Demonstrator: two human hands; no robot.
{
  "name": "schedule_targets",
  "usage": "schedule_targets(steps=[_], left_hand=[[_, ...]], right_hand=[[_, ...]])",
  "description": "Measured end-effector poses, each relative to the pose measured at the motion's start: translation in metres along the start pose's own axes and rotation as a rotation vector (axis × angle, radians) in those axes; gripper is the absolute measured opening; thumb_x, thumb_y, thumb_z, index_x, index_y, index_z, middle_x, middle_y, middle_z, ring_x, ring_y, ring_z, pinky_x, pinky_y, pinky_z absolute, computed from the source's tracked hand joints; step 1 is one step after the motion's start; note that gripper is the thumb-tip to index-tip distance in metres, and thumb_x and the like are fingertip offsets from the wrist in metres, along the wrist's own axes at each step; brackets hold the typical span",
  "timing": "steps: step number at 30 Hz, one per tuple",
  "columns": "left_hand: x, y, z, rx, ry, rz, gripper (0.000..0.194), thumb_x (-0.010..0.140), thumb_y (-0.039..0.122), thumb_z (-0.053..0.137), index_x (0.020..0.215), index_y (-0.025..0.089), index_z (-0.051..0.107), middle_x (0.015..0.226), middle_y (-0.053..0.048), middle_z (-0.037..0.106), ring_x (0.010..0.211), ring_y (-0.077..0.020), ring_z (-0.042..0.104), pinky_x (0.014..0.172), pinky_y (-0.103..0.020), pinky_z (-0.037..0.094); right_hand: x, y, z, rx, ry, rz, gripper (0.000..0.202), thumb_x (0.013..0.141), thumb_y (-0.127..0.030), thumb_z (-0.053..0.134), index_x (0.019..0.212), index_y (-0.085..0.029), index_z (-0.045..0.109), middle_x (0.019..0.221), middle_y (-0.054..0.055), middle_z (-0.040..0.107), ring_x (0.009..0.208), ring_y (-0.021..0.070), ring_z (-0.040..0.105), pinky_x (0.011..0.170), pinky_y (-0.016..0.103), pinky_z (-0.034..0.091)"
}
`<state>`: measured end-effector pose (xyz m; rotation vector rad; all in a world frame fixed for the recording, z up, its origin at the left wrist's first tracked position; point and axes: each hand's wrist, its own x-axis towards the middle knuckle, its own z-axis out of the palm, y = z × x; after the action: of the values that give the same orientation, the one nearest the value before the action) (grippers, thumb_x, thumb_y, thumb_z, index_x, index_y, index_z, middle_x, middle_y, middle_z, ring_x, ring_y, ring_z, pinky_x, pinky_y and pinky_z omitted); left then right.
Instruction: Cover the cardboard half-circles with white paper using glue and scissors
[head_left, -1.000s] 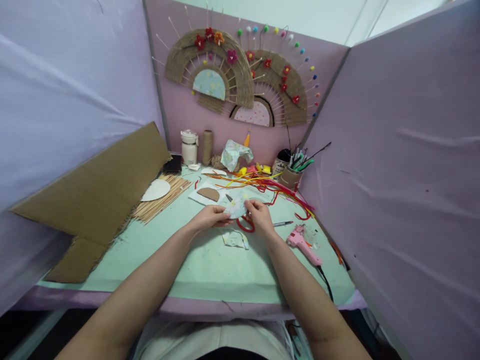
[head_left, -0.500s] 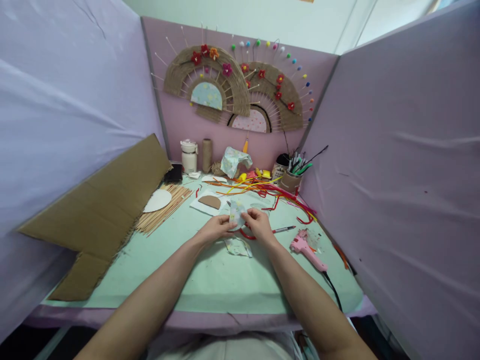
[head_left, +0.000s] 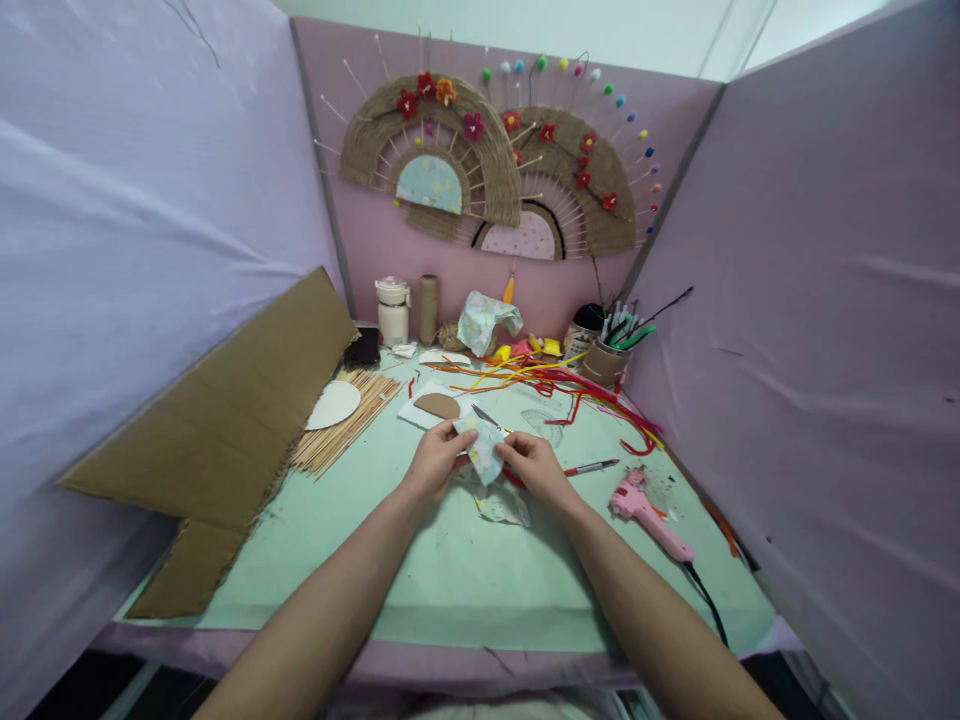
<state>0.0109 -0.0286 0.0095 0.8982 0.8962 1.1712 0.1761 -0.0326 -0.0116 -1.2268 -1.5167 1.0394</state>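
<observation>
A light blue floral fabric piece is stretched between my two hands above the table. My left hand pinches its left side between thumb and fingers. On the other side, my right hand pinches its right edge. Scissors with red handles lie just beyond and partly under the fabric. More floral scraps rest on the table below my hands. Behind my left hand, a brown half-round card lies on a white sheet.
Large cardboard leans at the left beside thin sticks and a white oval. At the right are a pen and a pink glue gun with its cord. Pipe cleaners and tins stand farther back.
The fabric has been turned and spread wider between my hands, and more of the scissors now shows behind it. The whole view has shifted slightly.
</observation>
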Motion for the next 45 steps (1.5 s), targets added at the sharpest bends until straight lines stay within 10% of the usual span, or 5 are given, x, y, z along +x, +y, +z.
schedule_targets(steps=[15,22,26,31,45], left_hand=[[0.006,0.006,-0.012,0.295,-0.069,-0.144,0.034,0.058,0.034,0.077,0.082,0.013,0.068,0.08,-0.005,0.066,0.07,-0.0152,0.059,0.057,-0.023,0.046],[0.022,0.04,-0.055,0.14,0.352,0.099,0.023,0.064,0.031,0.068,0.079,0.016,0.062,0.083,-0.003,0.064,0.077,-0.0147,0.059,0.066,-0.026,0.051],[0.029,0.058,-0.097,0.601,0.564,0.183,0.026,0.076,0.037,0.051,0.08,0.014,0.062,0.074,-0.005,0.063,0.073,-0.0184,0.058,0.064,-0.029,0.049],[0.032,0.056,-0.123,1.449,0.454,-0.017,0.028,0.078,0.033,0.047,0.079,0.015,0.068,0.086,-0.015,0.069,0.085,-0.0288,0.061,0.07,-0.034,0.045],[0.015,0.051,-0.094,1.562,0.538,0.078,0.036,0.081,0.035,0.049,0.11,0.02,0.064,0.116,-0.02,0.058,0.11,-0.0387,0.05,0.087,-0.054,0.037]], right_hand=[[0.006,0.006,-0.005,0.054,0.04,0.024,0.034,0.076,-0.05,0.057,0.069,-0.017,0.059,0.06,-0.002,0.051,0.054,0.0106,0.041,0.05,0.023,0.03],[0.011,0.007,-0.012,0.045,0.171,0.0,0.036,0.079,-0.053,0.052,0.079,-0.018,0.062,0.07,0.002,0.062,0.06,0.014,0.05,0.057,0.026,0.039],[0.01,0.013,-0.01,-0.096,0.137,-0.064,0.033,0.081,-0.049,0.05,0.074,-0.018,0.061,0.066,0.001,0.059,0.063,0.0147,0.051,0.06,0.026,0.039],[0.008,0.015,-0.008,-0.229,0.1,-0.124,0.034,0.084,-0.046,0.046,0.071,-0.018,0.061,0.065,0.001,0.058,0.063,0.0146,0.049,0.061,0.026,0.037],[0.007,0.007,-0.003,-0.277,0.151,-0.218,0.025,0.082,-0.04,0.052,0.074,-0.018,0.061,0.066,0.001,0.06,0.062,0.0142,0.05,0.062,0.026,0.039]])
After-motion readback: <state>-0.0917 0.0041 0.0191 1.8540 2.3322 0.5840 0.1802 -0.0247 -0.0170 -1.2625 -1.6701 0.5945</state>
